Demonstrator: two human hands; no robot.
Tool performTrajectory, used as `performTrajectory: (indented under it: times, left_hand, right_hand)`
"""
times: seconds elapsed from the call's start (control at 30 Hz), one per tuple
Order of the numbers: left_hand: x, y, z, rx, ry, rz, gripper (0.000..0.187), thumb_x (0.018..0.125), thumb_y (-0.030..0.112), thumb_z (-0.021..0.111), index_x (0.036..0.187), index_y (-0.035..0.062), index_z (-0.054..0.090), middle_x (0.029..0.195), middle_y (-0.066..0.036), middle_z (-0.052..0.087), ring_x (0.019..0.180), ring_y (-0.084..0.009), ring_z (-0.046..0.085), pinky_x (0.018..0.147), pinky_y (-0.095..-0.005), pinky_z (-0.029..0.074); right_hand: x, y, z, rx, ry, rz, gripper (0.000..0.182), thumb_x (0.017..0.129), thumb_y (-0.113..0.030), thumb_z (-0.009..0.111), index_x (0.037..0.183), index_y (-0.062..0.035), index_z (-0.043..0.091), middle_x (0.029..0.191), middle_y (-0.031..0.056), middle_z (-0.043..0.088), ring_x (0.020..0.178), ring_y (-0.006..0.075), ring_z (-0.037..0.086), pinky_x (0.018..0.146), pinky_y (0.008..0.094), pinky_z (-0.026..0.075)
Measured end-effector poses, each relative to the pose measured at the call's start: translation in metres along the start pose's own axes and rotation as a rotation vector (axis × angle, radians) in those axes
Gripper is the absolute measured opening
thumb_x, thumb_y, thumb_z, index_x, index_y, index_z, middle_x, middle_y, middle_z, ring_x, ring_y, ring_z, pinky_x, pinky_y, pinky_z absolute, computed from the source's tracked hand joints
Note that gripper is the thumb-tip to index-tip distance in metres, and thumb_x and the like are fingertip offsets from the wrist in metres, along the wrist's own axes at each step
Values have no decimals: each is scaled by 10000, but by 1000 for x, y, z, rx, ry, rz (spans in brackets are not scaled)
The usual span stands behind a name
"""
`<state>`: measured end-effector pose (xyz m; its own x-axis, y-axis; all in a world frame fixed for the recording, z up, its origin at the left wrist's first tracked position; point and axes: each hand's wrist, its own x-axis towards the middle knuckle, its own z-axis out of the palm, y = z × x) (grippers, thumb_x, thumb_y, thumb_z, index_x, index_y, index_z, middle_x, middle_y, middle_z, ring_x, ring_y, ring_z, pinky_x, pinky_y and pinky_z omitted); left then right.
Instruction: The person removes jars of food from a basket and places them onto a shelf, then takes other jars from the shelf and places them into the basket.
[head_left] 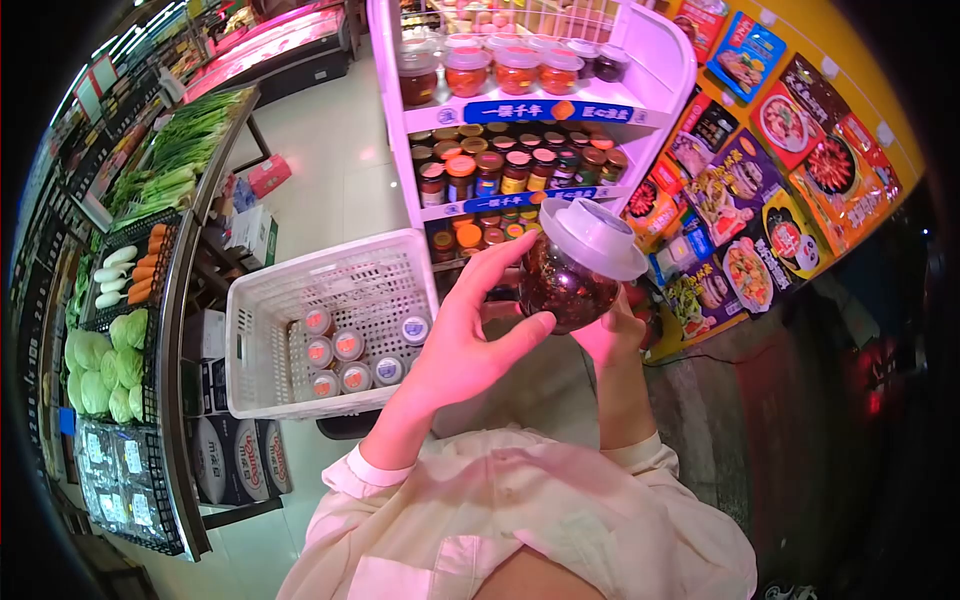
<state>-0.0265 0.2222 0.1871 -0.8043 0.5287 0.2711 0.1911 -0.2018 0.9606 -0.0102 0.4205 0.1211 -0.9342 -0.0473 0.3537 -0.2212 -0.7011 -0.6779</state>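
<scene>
Ceiling lamps [128,38]: bright white strips, near the upper left of the view.
Shelf [684,70]: pink-violet light lies on its upper edge and side edges; the spaces between its lower boards are dimmer.
Floor [350,150]: pale and softly shining beside the shelf's left edge; on the far right it is dark and detail is lost.
Left hand [485,335] and right hand [612,328]: strong pink tint, the left one brighter.
Jar [570,290]: dark, with small glints on the glass; its lid [590,240] is pale violet.
Vegetable counter [192,440]: its long edge is bent by lens distortion.
Picture border: black, round; far details at left are soft.
</scene>
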Motion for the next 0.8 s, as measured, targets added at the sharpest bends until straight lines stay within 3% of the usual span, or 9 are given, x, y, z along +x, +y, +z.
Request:
performTrajectory:
  times: [0.1, 0.13, 0.27, 0.37, 0.43, 0.5, 0.6, 0.7, 0.8]
  left_hand:
    - [10, -17, 31, -12, -41, 100, 729, 766, 65, 746, 1400, 72, 387, 1340, -89, 394, 1209, -193, 455, 971, -359, 455]
    - [12, -16, 43, -41, -37, 85, 767, 745, 61, 770, 1401, 59, 372, 1369, -103, 368, 1232, -206, 442, 996, -372, 444]
    - [28, -23, 83, -3, -25, 173, 859, 720, 101, 809, 1414, 34, 308, 1343, -104, 426, 1229, -193, 450, 996, -345, 411]
    - [43, -25, 104, -116, -39, 171, 853, 716, 95, 811, 1406, 27, 313, 1330, -100, 462, 1223, -177, 460, 1019, -351, 383]
    - [50, -12, 115, -285, -54, 59, 831, 723, 74, 801, 1399, 24, 322, 1274, -93, 513, 1200, -176, 481, 1028, -360, 376]
    - [58, -17, 118, -361, -88, 6, 718, 772, 141, 766, 1365, 15, 381, 1253, -93, 539, 1171, -182, 509, 1018, -360, 389]
    - [66, -22, 123, -549, -132, -94, 608, 826, 250, 708, 1310, -8, 447, 1260, -110, 545, 1136, -203, 545, 991, -366, 418]
    - [72, -22, 124, -641, -240, -180, 612, 824, 253, 708, 1304, -23, 446, 1245, -120, 559, 1133, -214, 553, 993, -382, 420]
    - [75, -20, 133, -618, -251, -135, 620, 812, 240, 710, 1307, -23, 444, 1240, -127, 564, 1138, -220, 553, 998, -385, 417]
  right_hand:
    - [-15, -30, -19, -132, 42, -66, 992, 554, -163, 787, 1404, 2, 302, 1348, 140, 462, 1270, 287, 444, 1075, 435, 357]
    - [-20, -43, -24, -127, 42, -28, 992, 525, -49, 769, 1403, 2, 309, 1332, 125, 479, 1266, 260, 451, 1063, 412, 376]
    - [-34, -75, -36, -333, 24, -103, 961, 553, 130, 758, 1402, 2, 327, 1339, 115, 477, 1241, 232, 476, 1033, 384, 410]
    - [-41, -98, -18, -563, 11, -221, 927, 609, 71, 800, 1403, 10, 327, 1353, 114, 468, 1228, 214, 486, 1006, 367, 437]
    - [-47, -109, -21, -782, 0, -317, 909, 669, 22, 799, 1424, 21, 293, 1360, 128, 460, 1224, 206, 486, 977, 355, 463]
    - [-52, -112, -16, -851, 54, -395, 912, 682, 17, 791, 1434, 25, 276, 1361, 138, 458, 1222, 211, 487, 970, 355, 468]
    - [-60, -122, -22, -814, 70, -408, 856, 715, -7, 775, 1424, 42, 298, 1383, 159, 433, 1234, 223, 475, 966, 360, 468]
    - [-69, -128, -27, -791, 98, -417, 799, 735, -16, 762, 1406, 53, 335, 1407, 169, 410, 1252, 228, 460, 959, 366, 468]
    - [-74, -131, -31, -795, 109, -423, 787, 737, -5, 756, 1403, 50, 341, 1416, 170, 403, 1266, 231, 450, 962, 367, 463]
